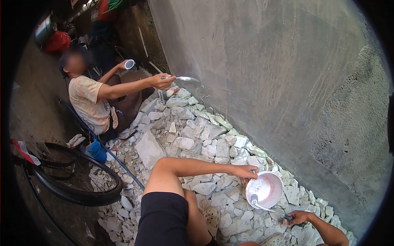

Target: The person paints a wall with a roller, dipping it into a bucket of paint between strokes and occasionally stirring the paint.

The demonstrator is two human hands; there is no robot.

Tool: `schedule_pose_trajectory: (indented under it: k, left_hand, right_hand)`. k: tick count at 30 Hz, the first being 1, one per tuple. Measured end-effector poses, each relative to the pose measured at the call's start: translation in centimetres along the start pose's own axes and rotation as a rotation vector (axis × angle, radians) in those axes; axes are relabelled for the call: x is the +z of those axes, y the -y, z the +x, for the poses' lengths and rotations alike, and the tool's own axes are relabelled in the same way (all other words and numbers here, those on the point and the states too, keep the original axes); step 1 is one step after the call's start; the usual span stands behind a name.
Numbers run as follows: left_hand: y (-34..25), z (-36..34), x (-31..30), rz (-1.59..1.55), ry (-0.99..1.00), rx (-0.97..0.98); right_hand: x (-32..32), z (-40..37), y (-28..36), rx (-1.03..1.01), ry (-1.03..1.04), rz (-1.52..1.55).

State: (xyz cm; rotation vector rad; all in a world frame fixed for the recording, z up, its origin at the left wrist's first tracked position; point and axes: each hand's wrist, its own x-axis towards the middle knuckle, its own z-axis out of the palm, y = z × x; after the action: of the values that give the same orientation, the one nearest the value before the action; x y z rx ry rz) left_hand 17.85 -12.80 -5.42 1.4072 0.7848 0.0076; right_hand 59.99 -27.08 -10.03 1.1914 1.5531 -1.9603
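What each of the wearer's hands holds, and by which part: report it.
The left hand holds the pail by its rim; the right hand holds a slim tool by its dark handle end.

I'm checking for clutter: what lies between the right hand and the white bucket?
In the head view, a tool spans from the right hand to the bucket, with broken stones below.

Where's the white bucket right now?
In the head view, right of centre and low, the white bucket is over pale rubble, with the left hand at its rim.
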Motion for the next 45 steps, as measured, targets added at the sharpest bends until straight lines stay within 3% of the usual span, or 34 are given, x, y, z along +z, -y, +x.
schedule_pose_trajectory:
  k: [12,22,33,45]
  left_hand:
    - [0.6,0.4,0.1,-0.043,0.011,0.008]
    - [0.2,-0.1,0.2,-0.034,-0.013,-0.013]
    - [0.5,0.0,0.2,-0.062,0.004,-0.004]
    - [0.7,0.2,0.2,-0.068,-0.013,0.011]
  right_hand:
    - [0.2,0.8,-1.0,0.012,-0.172,-0.376]
    - [1.0,-0.1,2.7,0.189,-0.129,-0.226]
    - [1.9,-0.7,4.8,0.323,-0.201,-0.348]
    - [2.1,-0.5,4.7,0.330,-0.295,-0.489]
